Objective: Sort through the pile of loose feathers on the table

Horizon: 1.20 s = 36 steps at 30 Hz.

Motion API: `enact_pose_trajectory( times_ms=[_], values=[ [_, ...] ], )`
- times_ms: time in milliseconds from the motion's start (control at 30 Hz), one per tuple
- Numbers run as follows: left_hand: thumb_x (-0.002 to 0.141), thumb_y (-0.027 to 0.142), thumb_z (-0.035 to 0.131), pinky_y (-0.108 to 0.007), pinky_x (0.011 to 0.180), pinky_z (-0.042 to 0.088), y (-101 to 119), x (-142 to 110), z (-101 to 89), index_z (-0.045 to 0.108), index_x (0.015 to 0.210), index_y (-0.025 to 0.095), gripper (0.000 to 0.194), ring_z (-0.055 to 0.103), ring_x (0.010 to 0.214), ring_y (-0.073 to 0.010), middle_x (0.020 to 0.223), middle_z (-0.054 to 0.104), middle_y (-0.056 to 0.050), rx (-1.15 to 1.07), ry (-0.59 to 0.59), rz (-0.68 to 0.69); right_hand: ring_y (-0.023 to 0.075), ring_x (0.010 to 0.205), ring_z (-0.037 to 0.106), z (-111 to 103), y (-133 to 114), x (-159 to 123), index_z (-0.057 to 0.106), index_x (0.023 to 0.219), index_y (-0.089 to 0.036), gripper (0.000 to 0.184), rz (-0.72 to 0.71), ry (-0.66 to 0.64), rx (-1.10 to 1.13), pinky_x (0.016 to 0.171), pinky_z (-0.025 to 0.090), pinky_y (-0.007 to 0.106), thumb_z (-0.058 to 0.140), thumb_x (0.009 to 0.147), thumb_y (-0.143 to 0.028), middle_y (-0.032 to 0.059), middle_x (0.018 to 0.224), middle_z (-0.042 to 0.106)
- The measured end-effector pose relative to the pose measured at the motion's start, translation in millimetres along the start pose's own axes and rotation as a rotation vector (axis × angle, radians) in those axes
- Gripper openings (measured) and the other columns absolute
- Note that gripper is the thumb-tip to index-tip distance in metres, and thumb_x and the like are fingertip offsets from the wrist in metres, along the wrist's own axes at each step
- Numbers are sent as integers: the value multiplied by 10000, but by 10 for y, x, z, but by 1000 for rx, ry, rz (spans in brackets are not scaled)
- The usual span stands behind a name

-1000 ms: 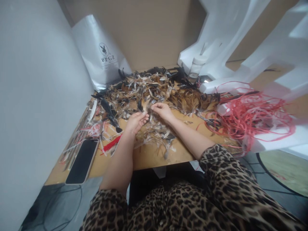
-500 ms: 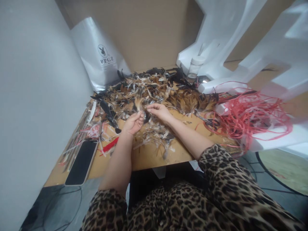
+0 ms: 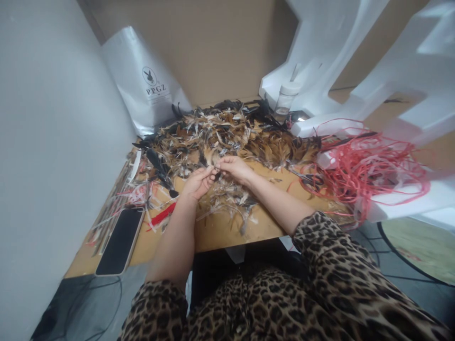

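Note:
My left hand (image 3: 200,183) is closed, with thumb and fingers pinching a small bunch of light brown feathers (image 3: 209,155) that points upward. My right hand (image 3: 232,168) meets it from the right, its fingertips pinched at the same feathers. Behind both hands spreads a wide pile of brown, black and white feathers (image 3: 227,128). Below them, smaller loose feathers and down (image 3: 234,203) lie on the wooden table (image 3: 213,239). The exact grip of the fingertips is too small to make out.
A smartphone (image 3: 120,241) lies at the table's left edge, near thin sticks (image 3: 113,208) and a red strip (image 3: 162,214). A silver bag (image 3: 142,80) stands back left. At right are a lidded jar (image 3: 287,97), scissors (image 3: 313,180), tangled red ribbon (image 3: 377,170) and white foam (image 3: 401,203).
My right hand has moved slightly down and left, closing the gap to my left hand. Its fingertips are now at the feather bunch. My left hand has stayed almost in place.

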<state>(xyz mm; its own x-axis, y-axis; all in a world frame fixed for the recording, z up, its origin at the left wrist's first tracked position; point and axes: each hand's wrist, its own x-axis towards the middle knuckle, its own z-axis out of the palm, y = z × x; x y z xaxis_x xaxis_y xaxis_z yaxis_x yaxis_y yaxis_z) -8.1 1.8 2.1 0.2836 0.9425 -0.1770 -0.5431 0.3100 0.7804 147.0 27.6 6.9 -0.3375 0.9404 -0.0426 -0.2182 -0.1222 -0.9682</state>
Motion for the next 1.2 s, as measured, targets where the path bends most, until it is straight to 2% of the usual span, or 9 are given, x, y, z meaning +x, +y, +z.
enact_pose_trajectory(
  times_ms=[200, 433, 667, 867, 1067, 1200],
  values=[
    [690, 153, 652, -116, 485, 442, -32, 46, -27, 628, 746, 76, 98, 584, 528, -43, 675, 660, -44, 106, 87, 37, 32, 438, 405, -21, 3, 26, 591, 694, -140, 279, -40, 25, 125, 439, 296, 174, 731, 539, -325, -46, 537, 539],
    [655, 173, 684, -131, 500, 435, -82, 35, 8, 638, 753, 73, 148, 590, 544, -51, 701, 674, -58, 187, 56, 41, 40, 458, 418, 51, 10, 9, 582, 683, -133, 293, -110, 95, 69, 474, 321, 186, 722, 533, -342, -44, 544, 538],
    [637, 188, 700, -125, 489, 422, -74, 34, 10, 638, 739, 72, 166, 579, 535, -44, 681, 666, -48, 187, 42, 41, 45, 479, 434, 88, 42, -3, 585, 691, -127, 280, -144, 107, 56, 500, 339, 193, 706, 546, -334, -34, 584, 560],
    [629, 221, 706, -133, 499, 420, -87, 42, -5, 629, 697, 78, 176, 564, 520, -42, 654, 656, -49, 258, 69, 65, 55, 497, 448, 93, 13, -25, 588, 681, -127, 268, -150, 129, -80, 529, 364, 203, 699, 555, -336, -38, 569, 553],
    [653, 283, 678, -164, 504, 430, -110, 58, -12, 653, 680, 87, 200, 567, 505, -66, 643, 661, -68, 449, 71, 151, 56, 510, 452, 52, -16, -39, 584, 648, -127, 280, -145, 54, -138, 533, 347, 195, 698, 573, -372, -40, 556, 553],
    [649, 298, 674, -197, 518, 450, -118, 47, 22, 666, 721, 84, 226, 608, 563, -109, 752, 686, -112, 509, 67, 141, 54, 475, 424, 32, 2, -33, 566, 579, -127, 308, -133, 37, -171, 494, 319, 192, 686, 589, -410, -41, 495, 526]
  ],
)
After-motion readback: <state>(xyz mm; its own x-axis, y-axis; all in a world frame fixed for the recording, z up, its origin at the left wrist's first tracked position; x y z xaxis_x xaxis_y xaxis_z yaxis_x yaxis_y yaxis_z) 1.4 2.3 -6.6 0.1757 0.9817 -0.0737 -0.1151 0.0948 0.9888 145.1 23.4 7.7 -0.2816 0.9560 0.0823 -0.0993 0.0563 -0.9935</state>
